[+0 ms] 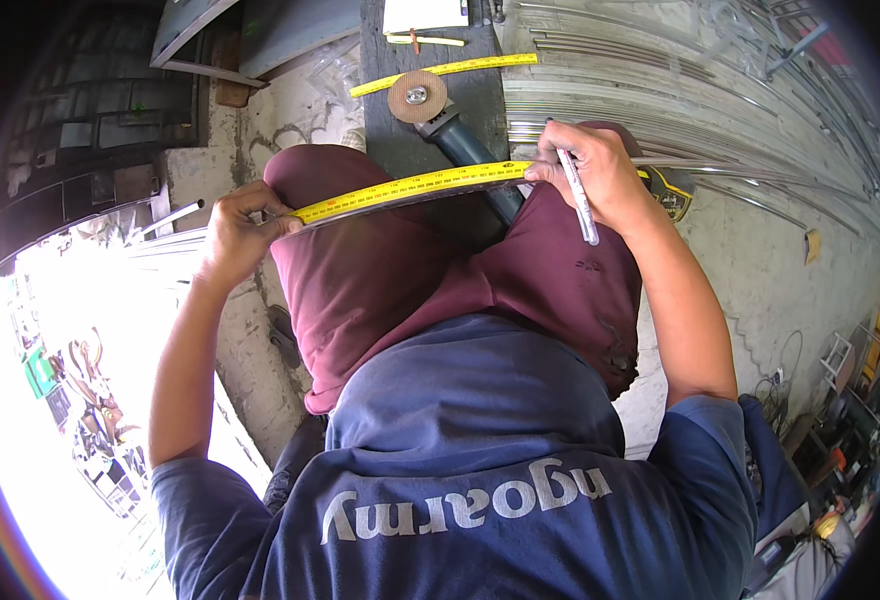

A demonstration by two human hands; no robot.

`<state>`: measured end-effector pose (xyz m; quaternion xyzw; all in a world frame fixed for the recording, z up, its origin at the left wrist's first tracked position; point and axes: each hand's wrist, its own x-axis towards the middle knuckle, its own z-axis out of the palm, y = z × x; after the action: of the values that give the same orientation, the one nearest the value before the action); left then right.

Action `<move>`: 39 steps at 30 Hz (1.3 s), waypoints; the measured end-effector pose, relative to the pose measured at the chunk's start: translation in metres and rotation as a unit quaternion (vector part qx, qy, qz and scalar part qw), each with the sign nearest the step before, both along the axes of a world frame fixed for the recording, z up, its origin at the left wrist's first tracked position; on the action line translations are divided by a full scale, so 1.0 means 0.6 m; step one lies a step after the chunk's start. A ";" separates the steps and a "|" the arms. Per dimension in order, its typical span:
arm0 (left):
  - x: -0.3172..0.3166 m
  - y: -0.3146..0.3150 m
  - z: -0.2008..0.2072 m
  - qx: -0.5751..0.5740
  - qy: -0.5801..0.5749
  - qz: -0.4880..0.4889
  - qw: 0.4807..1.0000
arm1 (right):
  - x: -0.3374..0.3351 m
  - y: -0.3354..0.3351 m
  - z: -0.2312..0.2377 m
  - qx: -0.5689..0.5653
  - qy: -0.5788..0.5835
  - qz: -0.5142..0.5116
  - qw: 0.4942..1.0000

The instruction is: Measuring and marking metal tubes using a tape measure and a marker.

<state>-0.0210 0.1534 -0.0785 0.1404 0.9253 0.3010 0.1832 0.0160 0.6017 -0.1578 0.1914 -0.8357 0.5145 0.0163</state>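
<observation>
A yellow tape measure blade (415,186) is stretched across my maroon-trousered thighs, along what looks like a thin metal rod (695,162) that shows past my right hand. My left hand (243,232) is closed, pinching the blade's left end between thumb and fingers. At the other end, my right hand (600,172) grips the blade and also holds a whitish marker pen (577,200) slanting down toward me. The black and yellow tape case (668,193) lies just beyond my right wrist. Between my knees an angle grinder (465,142) with a brown disc rests on a dark board (384,130).
Another yellow measuring strip (445,72) crosses the board, near a notepad (425,15) and a yellow pen (430,40). Long metal rods (600,85) cover the floor at the far right. Dark metal frames (120,130) stand at the far left. Tools and clutter (830,450) lie at the right.
</observation>
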 end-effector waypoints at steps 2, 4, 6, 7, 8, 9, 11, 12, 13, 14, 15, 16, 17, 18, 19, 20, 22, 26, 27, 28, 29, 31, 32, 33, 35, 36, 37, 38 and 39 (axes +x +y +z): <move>0.000 0.013 -0.002 0.004 -0.002 -0.010 1.000 | 0.000 0.002 0.001 0.008 0.007 0.005 1.000; -0.001 0.028 -0.004 0.006 0.000 -0.014 1.000 | 0.000 0.002 0.002 0.017 0.012 0.009 1.000; -0.004 0.046 -0.004 0.000 -0.003 -0.023 1.000 | 0.001 0.003 0.002 0.002 -0.001 0.002 1.000; -0.005 0.056 -0.004 -0.003 -0.003 -0.030 1.000 | 0.001 0.003 0.003 0.003 0.001 0.003 1.000; -0.006 0.067 -0.004 -0.008 -0.004 -0.040 0.999 | 0.001 0.004 0.003 0.016 0.008 0.002 1.000; -0.007 0.078 -0.004 -0.005 -0.005 -0.036 0.999 | 0.001 0.005 0.003 0.033 0.011 -0.004 0.999; -0.010 0.101 -0.003 -0.012 -0.013 -0.055 0.998 | 0.001 0.006 0.003 0.027 0.017 0.002 0.999; -0.011 0.113 -0.002 -0.009 -0.006 -0.053 0.999 | 0.001 0.006 0.003 0.027 0.014 -0.003 1.000; -0.014 0.124 -0.001 -0.021 -0.021 -0.058 0.998 | 0.001 0.006 0.003 0.024 0.018 0.001 1.000; -0.015 0.134 -0.001 -0.027 -0.036 -0.068 0.997 | 0.001 0.007 0.003 0.024 0.015 0.000 1.000; -0.016 0.145 -0.001 -0.033 -0.036 -0.063 0.997 | 0.002 0.007 0.004 0.026 0.009 -0.005 1.000; -0.017 0.156 -0.002 -0.027 -0.040 -0.065 0.997 | 0.002 0.007 0.004 0.022 0.012 -0.002 1.000; -0.017 0.165 -0.003 -0.021 -0.044 -0.066 0.997 | 0.002 0.007 0.004 0.021 0.010 -0.002 1.000; -0.018 0.174 -0.004 -0.022 -0.044 -0.067 0.997 | 0.002 0.007 0.004 0.026 0.003 -0.006 1.000; -0.019 0.183 -0.006 -0.011 -0.043 -0.069 0.997 | 0.002 0.008 0.004 0.020 0.007 -0.002 1.000; -0.020 0.190 -0.007 0.002 -0.045 -0.075 0.996 | 0.002 0.008 0.004 0.022 0.010 -0.001 1.000; -0.022 0.203 -0.011 -0.009 -0.041 -0.079 0.996 | 0.002 0.008 0.005 0.024 0.014 0.000 1.000; -0.026 0.220 -0.015 -0.026 -0.056 -0.088 0.994 | 0.002 0.010 0.006 0.029 0.014 0.000 0.999; -0.027 0.224 -0.016 -0.028 -0.052 -0.088 0.994 | 0.003 0.010 0.006 0.037 0.010 -0.005 0.999; -0.027 0.227 -0.016 -0.028 -0.052 -0.091 0.994 | 0.003 0.010 0.005 0.032 0.014 0.000 0.999; -0.027 0.230 -0.017 -0.023 -0.053 -0.095 0.994 | 0.002 0.010 0.005 0.036 0.016 -0.001 0.999; -0.026 0.236 -0.018 -0.028 -0.055 -0.089 0.994 | 0.003 0.009 0.004 0.040 0.015 -0.002 0.999; -0.026 0.239 -0.018 -0.026 -0.058 -0.086 0.994 | 0.003 0.010 0.003 0.031 0.010 -0.003 0.999; -0.026 0.241 -0.018 -0.030 -0.057 -0.084 0.994 | 0.003 0.010 0.003 0.027 0.001 -0.007 1.000; -0.026 0.246 -0.018 -0.021 -0.059 -0.086 0.994 | 0.003 0.010 0.004 0.023 0.008 -0.002 1.000; -0.026 0.248 -0.018 -0.026 -0.058 -0.084 0.994 | 0.003 0.010 0.005 0.028 0.007 -0.006 1.000; -0.027 0.251 -0.017 -0.030 -0.066 -0.083 0.994 | 0.004 0.009 0.005 0.024 0.012 -0.001 1.000; -0.027 0.253 -0.016 -0.032 -0.076 -0.082 0.993 | 0.004 0.009 0.005 0.025 0.011 -0.004 1.000; -0.027 0.255 -0.015 -0.035 -0.074 -0.081 0.993 | 0.004 0.009 0.006 0.027 0.011 -0.007 1.000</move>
<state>-0.0371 0.3065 -0.0877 0.1858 0.9046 0.2627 0.2796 0.0187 0.6070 -0.1544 0.1914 -0.8506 0.4892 0.0240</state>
